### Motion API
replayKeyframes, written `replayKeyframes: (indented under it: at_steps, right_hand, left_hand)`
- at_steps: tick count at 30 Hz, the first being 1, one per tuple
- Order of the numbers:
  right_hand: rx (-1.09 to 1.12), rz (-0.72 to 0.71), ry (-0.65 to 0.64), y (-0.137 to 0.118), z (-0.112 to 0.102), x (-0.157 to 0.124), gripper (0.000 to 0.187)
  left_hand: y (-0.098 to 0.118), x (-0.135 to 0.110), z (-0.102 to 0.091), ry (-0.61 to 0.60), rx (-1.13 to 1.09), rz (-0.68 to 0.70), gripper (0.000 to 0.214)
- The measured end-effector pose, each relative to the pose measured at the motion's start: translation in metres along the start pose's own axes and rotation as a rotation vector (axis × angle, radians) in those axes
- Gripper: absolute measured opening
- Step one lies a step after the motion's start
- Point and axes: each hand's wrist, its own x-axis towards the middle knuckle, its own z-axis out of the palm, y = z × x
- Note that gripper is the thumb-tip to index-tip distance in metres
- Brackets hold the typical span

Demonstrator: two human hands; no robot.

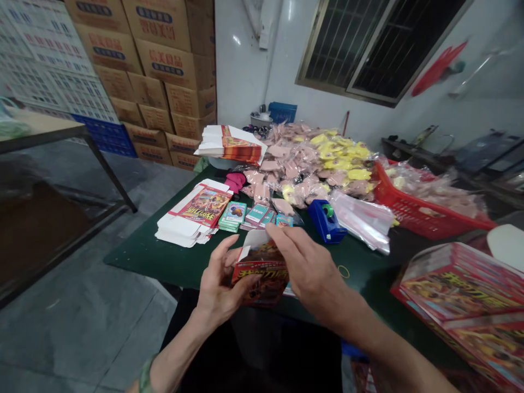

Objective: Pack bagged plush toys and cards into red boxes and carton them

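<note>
A small red printed carton [262, 281] is held up at the near edge of the green table, its top flap raised. My left hand [223, 278] grips its left side, thumb across the front. At the top right, my right hand [305, 259] has its fingers closed over the flap and edge; its fingertips are partly hidden. Just beyond the carton lie small stacks of picture cards [233, 215] and more teal-backed cards [258, 214]. Left of these is a pile of flattened cartons [196, 213] with white flaps.
A blue tape dispenser [326, 221] and clear plastic bags [362, 218] lie right of centre. Pink and yellow bagged items [303, 158] heap up behind. A red basket [426, 210] stands at right, with packed red cartons [462, 295] nearer. More flat cartons [233, 144] sit at the back.
</note>
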Motion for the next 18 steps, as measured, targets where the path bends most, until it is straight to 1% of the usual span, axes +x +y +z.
replayKeyframes:
  at_steps: [2, 4, 5, 6, 7, 8, 10, 11, 13, 14, 15, 16, 18]
  right_hand:
    - [0.056, 0.022, -0.067, -0.011, 0.007, 0.002, 0.027]
    - [0.110, 0.074, -0.176, -0.021, 0.014, 0.004, 0.018]
    - [0.112, 0.103, -0.215, -0.024, 0.016, 0.004, 0.018]
    - [0.095, 0.132, -0.221, -0.027, 0.017, 0.004, 0.021]
    - [0.071, 0.155, -0.185, -0.028, 0.017, 0.003, 0.024]
    - [0.054, 0.171, -0.118, -0.028, 0.017, 0.002, 0.027]
    - [0.062, 0.218, 0.066, -0.025, 0.017, -0.005, 0.029]
    - [0.097, 0.269, 0.176, -0.022, 0.018, -0.011, 0.032]
    - [0.221, 0.443, 0.379, -0.016, 0.025, -0.023, 0.039]
    - [0.314, 0.545, 0.438, -0.013, 0.030, -0.028, 0.041]
    - [0.428, 0.635, 0.459, -0.011, 0.037, -0.033, 0.042]
    - [0.555, 0.698, 0.451, -0.009, 0.045, -0.037, 0.042]
    - [0.776, 0.755, 0.415, -0.006, 0.060, -0.041, 0.039]
  left_hand:
    - [-0.005, -0.002, -0.002, -0.006, 0.048, 0.022, 0.069]
    - [-0.011, -0.004, -0.005, 0.017, 0.112, 0.067, 0.064]
    - [-0.014, -0.006, -0.007, 0.034, 0.147, 0.101, 0.060]
    - [-0.017, -0.007, -0.008, 0.046, 0.179, 0.138, 0.056]
    - [-0.019, -0.008, -0.010, 0.047, 0.204, 0.172, 0.052]
    - [-0.020, -0.008, -0.010, 0.043, 0.220, 0.197, 0.048]
    - [-0.019, -0.008, -0.010, 0.035, 0.235, 0.218, 0.044]
    - [-0.018, -0.007, -0.009, 0.047, 0.240, 0.224, 0.045]
    - [-0.015, -0.003, -0.007, 0.106, 0.254, 0.258, 0.049]
    - [-0.014, -0.001, -0.006, 0.136, 0.263, 0.285, 0.052]
    - [-0.014, 0.002, -0.006, 0.158, 0.273, 0.310, 0.053]
    - [-0.015, 0.006, -0.006, 0.173, 0.284, 0.332, 0.053]
    - [-0.015, 0.013, -0.008, 0.177, 0.306, 0.360, 0.047]
